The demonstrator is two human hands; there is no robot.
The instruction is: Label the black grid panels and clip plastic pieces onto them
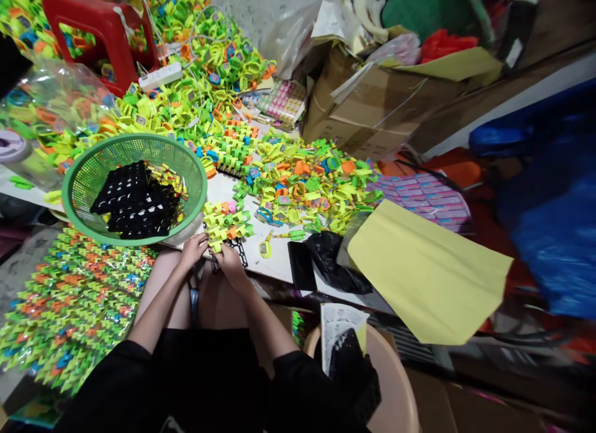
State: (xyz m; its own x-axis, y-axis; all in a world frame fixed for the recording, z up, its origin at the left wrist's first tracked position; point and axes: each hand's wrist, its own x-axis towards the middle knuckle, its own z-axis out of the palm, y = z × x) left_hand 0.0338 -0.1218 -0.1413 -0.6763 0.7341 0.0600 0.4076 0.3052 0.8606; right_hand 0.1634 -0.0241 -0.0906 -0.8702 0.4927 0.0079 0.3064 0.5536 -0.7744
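My left hand (193,250) and my right hand (230,259) meet at the near edge of a white table (274,265). Both are closed on a black plastic grid tray (239,250) loaded with neon toy watches (226,222) in yellow, green and orange. The tray lies flat, partly over the table edge above my knees. Left of my hands stands a round green mesh basket (93,172) holding a stack of empty black trays (133,200).
A big heap of loose toy watches (302,182) covers the table behind. Bagged filled trays (69,303) lie at lower left. Also here: yellow paper sheet (428,278), black bag (333,259), cardboard box (372,107), red stool (102,30), tan bucket (395,396).
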